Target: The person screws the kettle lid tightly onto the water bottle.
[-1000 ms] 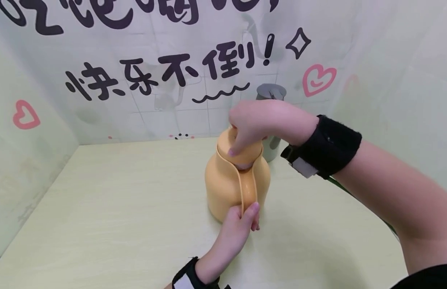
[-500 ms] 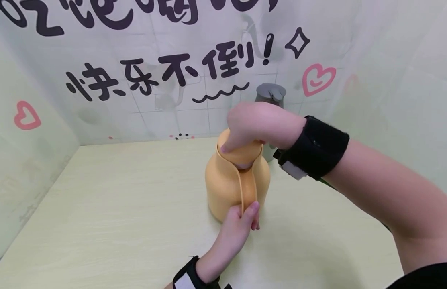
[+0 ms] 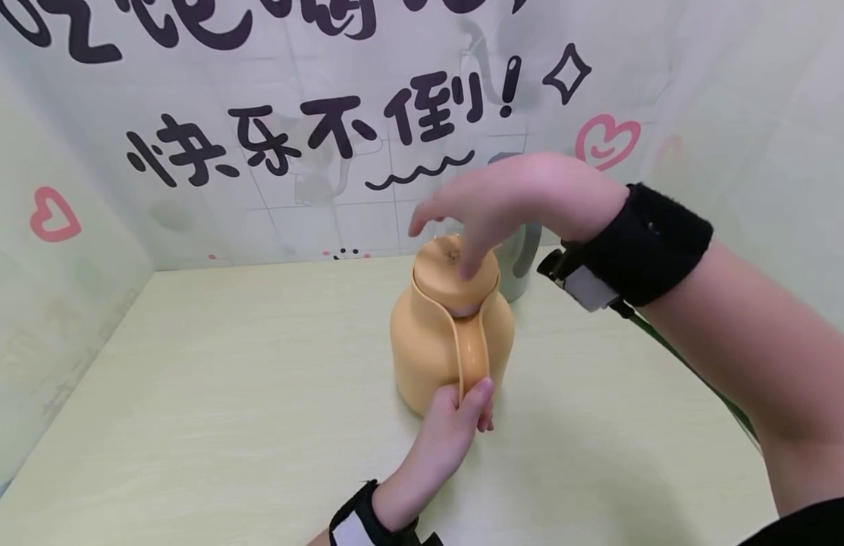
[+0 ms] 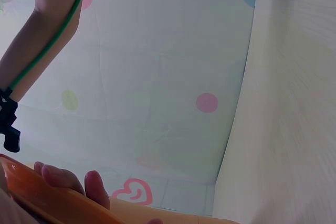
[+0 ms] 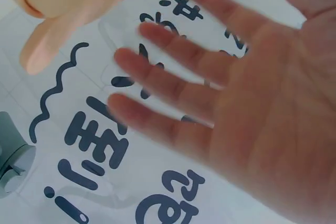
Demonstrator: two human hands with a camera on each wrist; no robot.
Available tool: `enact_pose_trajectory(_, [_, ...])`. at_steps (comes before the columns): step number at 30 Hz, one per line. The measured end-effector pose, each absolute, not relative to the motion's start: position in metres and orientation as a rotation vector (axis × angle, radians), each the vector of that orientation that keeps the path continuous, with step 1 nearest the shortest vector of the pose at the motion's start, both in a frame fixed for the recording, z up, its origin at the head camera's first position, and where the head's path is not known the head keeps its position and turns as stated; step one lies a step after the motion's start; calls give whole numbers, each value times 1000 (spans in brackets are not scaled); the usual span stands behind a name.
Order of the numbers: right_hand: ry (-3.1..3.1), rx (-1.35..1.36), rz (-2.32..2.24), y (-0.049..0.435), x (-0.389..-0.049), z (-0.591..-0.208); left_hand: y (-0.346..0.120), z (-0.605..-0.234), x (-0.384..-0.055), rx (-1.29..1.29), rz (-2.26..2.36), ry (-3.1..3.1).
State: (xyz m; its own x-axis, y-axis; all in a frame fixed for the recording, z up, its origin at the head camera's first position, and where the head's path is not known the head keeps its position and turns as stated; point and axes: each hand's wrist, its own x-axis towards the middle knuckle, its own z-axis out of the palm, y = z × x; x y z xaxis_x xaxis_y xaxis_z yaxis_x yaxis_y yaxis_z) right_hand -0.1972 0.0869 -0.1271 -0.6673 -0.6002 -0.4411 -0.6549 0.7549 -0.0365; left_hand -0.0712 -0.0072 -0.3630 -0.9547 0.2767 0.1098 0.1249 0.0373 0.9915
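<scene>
An orange-tan thermos jug stands upright on the table, its round lid seated in the neck. My left hand grips the lower part of the jug's handle, thumb on the near side. In the left wrist view, left-hand fingers curl over the orange handle. My right hand hovers over the lid with its fingers spread, overlapping the lid's right side in the head view. The right wrist view shows the right palm and straight fingers holding nothing, with the jug's spout at upper left.
Behind the jug to the right stands a grey-green tumbler, partly hidden by the right hand. A printed fabric backdrop rises at the table's back edge, with sheets on both sides. A green cable runs along the right arm.
My right hand was on the lid earlier and shifted slightly left there. Now it has lifted off, up and to the right, fingers spread. The left hand keeps its grip on the handle.
</scene>
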Motion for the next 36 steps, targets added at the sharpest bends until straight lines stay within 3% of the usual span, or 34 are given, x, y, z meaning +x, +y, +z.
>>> enact_pose_trajectory(7, [2387,-1086,132,89,-202,-137,-7,-363,-72,429,2081,2157])
enact_pose_trajectory(36, [2491,-1099,215,82,-198,-145,-7,-364,-73,441,2060,2170])
